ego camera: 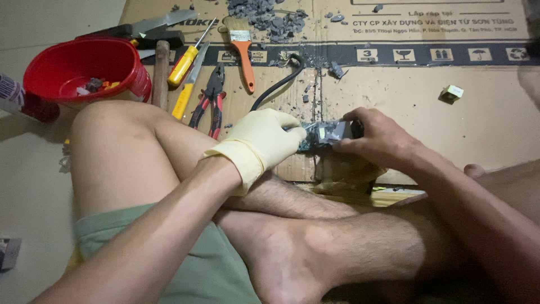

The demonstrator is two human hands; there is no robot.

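From the head camera, the person sat cross-legged on the floor with both hands meeting over a small dark electronic module (326, 135), its casing broken and dusted with grey debris. It sat between the two hands, resting on a block (343, 171) at the edge of a flattened cardboard sheet (427, 112), just in front of the crossed legs.

The left hand (264, 141), in a pale yellow rubber glove, had its fingers curled and pressed against the module's left end; whether they pinched a tool or only the module itself could not be told. The bare right hand (377, 138) was closed over the module's right end, fingertips clamping it down.

A black cable (278, 84) ran from the module up across the cardboard. Above the left knee lay red-handled pliers (209, 98), a yellow-handled screwdriver (185, 62), a yellow-handled knife (188, 87), a paintbrush with an orange handle (243, 48) and a wooden-handled hammer (160, 65). A red plastic bowl (84, 67) with a few small parts stood at the far left. A heap of grey rubble (270, 17) lay at the top of the cardboard, and a small pale cube-shaped component (451, 93) lay well apart to the right.

By my judgement, the bare right hand was the one at risk: if the module's broken casing shifted under pressure, sharp edges could cut the unprotected fingers. The module, perched on a narrow block, could also tip off toward the legs, and loose fragments could scatter off the cardboard.
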